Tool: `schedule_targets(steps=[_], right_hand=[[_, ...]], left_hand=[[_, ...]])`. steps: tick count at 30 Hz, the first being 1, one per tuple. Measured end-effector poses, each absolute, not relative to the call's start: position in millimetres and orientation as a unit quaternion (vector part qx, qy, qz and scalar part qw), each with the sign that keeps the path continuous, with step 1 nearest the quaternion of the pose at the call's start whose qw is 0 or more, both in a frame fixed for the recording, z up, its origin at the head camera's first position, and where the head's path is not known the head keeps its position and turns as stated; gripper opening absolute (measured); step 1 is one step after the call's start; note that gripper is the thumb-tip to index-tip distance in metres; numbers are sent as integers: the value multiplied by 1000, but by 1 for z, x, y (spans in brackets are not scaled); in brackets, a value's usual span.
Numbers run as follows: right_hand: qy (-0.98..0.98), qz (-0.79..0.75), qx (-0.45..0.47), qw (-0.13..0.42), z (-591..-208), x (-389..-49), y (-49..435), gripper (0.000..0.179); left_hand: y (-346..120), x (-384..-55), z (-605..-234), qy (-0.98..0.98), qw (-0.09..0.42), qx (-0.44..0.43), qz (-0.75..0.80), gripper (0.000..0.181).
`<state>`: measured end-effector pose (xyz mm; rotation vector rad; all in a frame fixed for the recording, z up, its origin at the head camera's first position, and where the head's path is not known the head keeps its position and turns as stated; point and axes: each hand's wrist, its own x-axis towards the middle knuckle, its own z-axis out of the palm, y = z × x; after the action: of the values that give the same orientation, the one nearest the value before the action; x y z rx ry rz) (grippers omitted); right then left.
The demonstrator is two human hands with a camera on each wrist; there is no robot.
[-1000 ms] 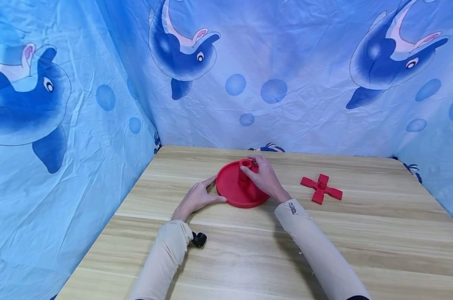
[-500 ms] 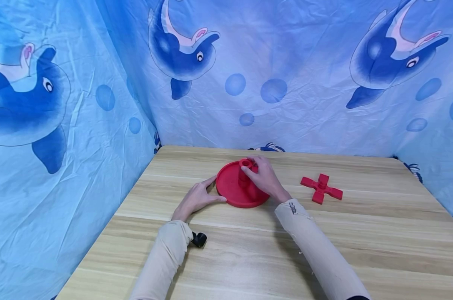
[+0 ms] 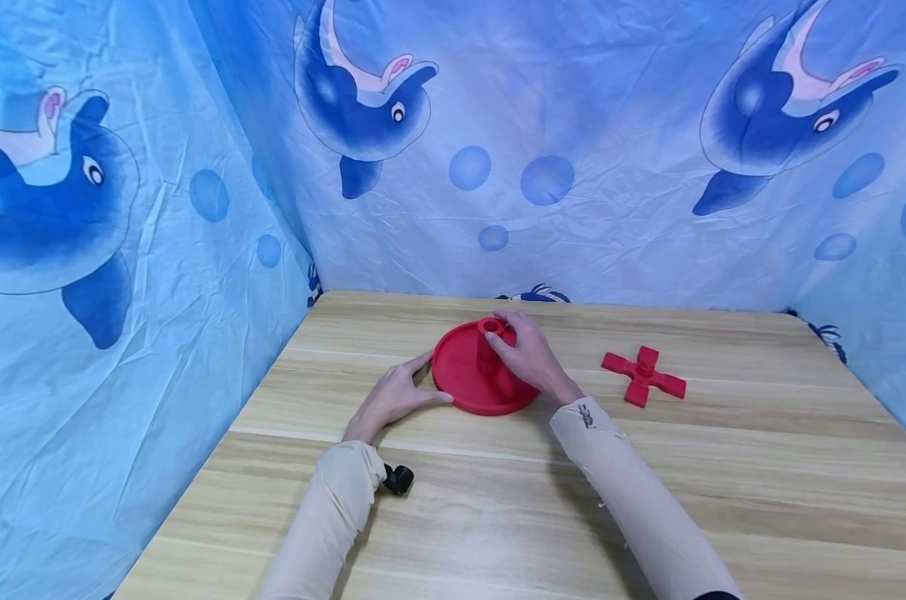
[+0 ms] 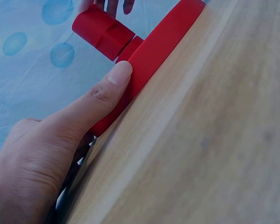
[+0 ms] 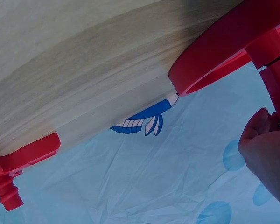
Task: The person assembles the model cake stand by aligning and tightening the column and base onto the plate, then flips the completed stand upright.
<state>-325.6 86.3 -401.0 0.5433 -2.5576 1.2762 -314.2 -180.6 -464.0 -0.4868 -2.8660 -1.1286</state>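
Note:
A round red tray point(image 3: 460, 379) with a raised rim lies on the table. From its middle rises a red column point(image 3: 487, 354) with a hole in its top. My right hand point(image 3: 528, 350) grips the column near the top, its thumb on the near side. In the right wrist view, a narrow gap shows between the column point(image 5: 279, 88) and the short red stub point(image 5: 266, 49) below it. My left hand point(image 3: 396, 392) holds the tray's left rim between spread thumb and fingers. In the left wrist view, its thumb point(image 4: 116, 74) presses the outer rim; its other fingers are hidden.
To the right, a red cross-shaped piece point(image 3: 643, 377) lies on the wooden table point(image 3: 483, 517), a ribbed peg point(image 5: 8, 193) sticking up from it. Blue cloth point(image 3: 558, 242) with printed dolphins encloses the back and sides. A small black device point(image 3: 398, 479) sits at the left wrist.
The right thumb has shifted very slightly to the right at the column's top. The left hand, tray and cross-shaped piece hold their places.

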Motion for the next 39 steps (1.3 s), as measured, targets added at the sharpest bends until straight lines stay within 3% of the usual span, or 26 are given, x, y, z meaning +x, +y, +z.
schedule_targets(steps=[7,34,39], right_hand=[[-877,437,164,109,-401,-326,87,60],[-877,425,190,123,-402,-326,86,49],[-885,422,162,112,-400,-326,86,56]], left_hand=[[-180,-314,-463,-919,12,-157,-360,104],[-181,-314,-464,-919,16,-153,-362,104],[-181,-314,-465,-919,15,-154,-363,105]])
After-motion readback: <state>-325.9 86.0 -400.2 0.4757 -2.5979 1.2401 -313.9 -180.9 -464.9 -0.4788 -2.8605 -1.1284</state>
